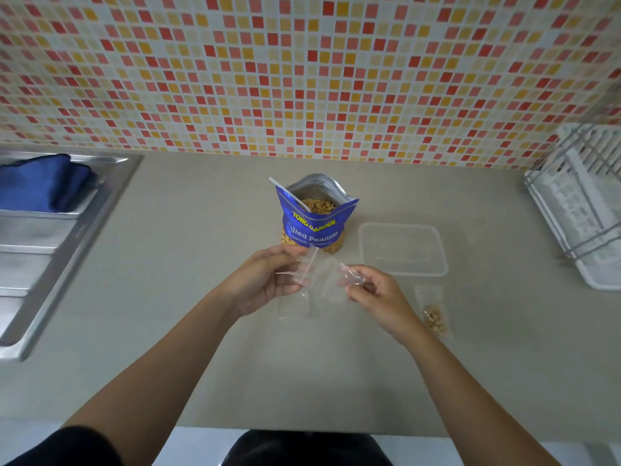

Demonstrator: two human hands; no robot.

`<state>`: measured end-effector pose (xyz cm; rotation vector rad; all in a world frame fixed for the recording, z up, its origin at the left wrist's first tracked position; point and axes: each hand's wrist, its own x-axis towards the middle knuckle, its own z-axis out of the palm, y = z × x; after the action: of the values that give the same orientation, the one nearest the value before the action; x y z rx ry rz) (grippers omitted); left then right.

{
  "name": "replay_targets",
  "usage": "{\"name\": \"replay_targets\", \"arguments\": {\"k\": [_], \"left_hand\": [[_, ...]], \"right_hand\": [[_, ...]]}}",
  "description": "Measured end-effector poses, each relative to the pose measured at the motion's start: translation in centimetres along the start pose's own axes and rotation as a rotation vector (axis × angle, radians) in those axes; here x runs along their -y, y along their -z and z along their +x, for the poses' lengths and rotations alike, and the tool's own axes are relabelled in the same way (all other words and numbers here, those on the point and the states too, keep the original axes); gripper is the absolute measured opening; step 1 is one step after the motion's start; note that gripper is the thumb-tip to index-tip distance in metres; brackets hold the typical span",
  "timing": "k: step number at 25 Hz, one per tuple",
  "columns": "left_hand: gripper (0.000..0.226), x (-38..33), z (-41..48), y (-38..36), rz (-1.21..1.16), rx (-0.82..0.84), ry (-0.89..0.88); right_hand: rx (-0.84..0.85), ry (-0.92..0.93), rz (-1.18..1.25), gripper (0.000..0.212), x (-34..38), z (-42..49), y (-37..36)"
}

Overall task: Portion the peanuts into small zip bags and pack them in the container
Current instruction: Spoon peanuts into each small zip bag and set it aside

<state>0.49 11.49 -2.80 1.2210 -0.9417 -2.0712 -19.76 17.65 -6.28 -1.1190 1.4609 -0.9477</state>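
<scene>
A blue bag of salted peanuts (314,222) stands open on the counter with a white spoon handle (290,194) sticking out of it. Just in front of it, my left hand (265,280) and my right hand (376,297) each pinch one side of an empty clear zip bag (324,275) held above the counter. More empty clear zip bags (295,306) lie flat beneath it. A filled zip bag with peanuts (435,316) lies to the right of my right hand. The clear plastic container (403,248) sits open to the right of the peanut bag.
A steel sink (50,237) with a blue cloth (43,183) takes up the left side. A white dish rack (584,203) stands at the right. A mosaic tiled wall (302,72) closes off the back of the grey counter (302,371).
</scene>
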Motion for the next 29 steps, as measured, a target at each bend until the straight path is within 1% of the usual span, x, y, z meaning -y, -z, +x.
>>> {"name": "replay_targets", "arguments": {"k": [4,5,7,8,10,12,15,17,19,22,27,29], "left_hand": [[0.021,0.0,-0.1,-0.1,0.021,0.026,-0.003],[0.022,0.0,-0.1,0.0,0.03,0.024,0.001],[0.024,0.0,-0.1,0.0,0.067,0.017,-0.006],[0.024,0.0,0.0,0.0,0.094,0.009,-0.025],[0.023,0.0,0.0,-0.1,0.164,-0.027,-0.094],[0.017,-0.2,0.1,-0.1,0.284,-0.097,-0.18],[0.01,-0.5,0.2,-0.1,0.512,-0.247,-0.267],[0.013,-0.5,0.2,-0.2,0.594,-0.326,-0.289],[0.018,-0.5,0.1,-0.3,0.642,-0.374,-0.293],[0.015,-0.8,0.0,-0.5,0.635,-0.417,-0.292],[0.015,-1.8,0.0,-0.8,0.651,-0.414,-0.315],[0.015,-2.1,0.1,-0.7,0.65,-0.432,-0.319]], "right_hand": [[0.006,0.01,-0.018,0.037,0.4,0.2,0.2],[0.011,0.007,-0.017,0.032,0.4,0.2,0.2],[0.013,0.006,-0.01,0.017,0.4,0.2,0.2],[0.007,0.015,-0.015,0.014,0.3,0.2,0.2],[-0.032,0.045,-0.031,0.018,0.3,0.3,0.4],[-0.069,0.062,0.008,0.028,0.7,0.4,0.7],[-0.02,0.039,0.153,0.043,1.3,0.6,1.0],[-0.004,0.033,0.208,0.048,1.6,0.7,1.1],[-0.038,0.052,0.184,0.048,1.7,0.7,0.9],[-0.109,0.099,0.098,0.043,1.5,1.0,0.6],[-0.192,0.1,0.252,0.032,2.1,1.7,0.1],[-0.284,0.124,0.152,0.032,2.1,2.2,-0.5]]}}
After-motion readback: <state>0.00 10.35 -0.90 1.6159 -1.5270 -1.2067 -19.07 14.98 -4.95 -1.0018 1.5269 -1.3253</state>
